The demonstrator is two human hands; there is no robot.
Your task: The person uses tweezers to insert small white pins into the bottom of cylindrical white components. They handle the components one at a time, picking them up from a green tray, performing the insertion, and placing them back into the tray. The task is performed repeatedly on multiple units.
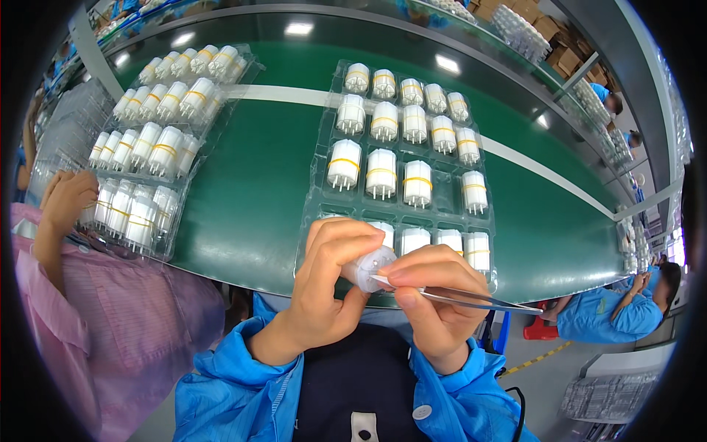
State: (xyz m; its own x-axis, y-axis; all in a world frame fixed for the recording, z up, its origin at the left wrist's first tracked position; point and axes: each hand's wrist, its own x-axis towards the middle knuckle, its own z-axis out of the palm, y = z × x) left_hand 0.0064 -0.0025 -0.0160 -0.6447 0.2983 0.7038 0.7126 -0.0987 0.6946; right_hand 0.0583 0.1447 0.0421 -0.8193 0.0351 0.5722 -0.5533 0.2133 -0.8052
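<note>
My left hand (322, 276) is closed around a white plastic cylinder (366, 269), its round end turned toward my right hand. In my right hand (438, 283) is a pair of slim silver tweezers (482, 301), pinched between thumb and fingers, the long end sticking out to the right. A small pale tip (382, 281) shows at the right fingertips, against the cylinder's end; whether it belongs to the tweezers I cannot tell. Just beyond my hands lies a clear plastic tray (447, 193) with rows of white cylinders, most with a yellow band and metal pins. One pocket in its third row holds no cylinder.
Both hands are over the near edge of a green conveyor belt (243, 191). Another filled tray (199, 147) sits at the left, where a co-worker in pink (125, 317) has a hand (70, 199). Someone in blue (615, 313) sits at the right. A metal rail (368, 15) runs behind.
</note>
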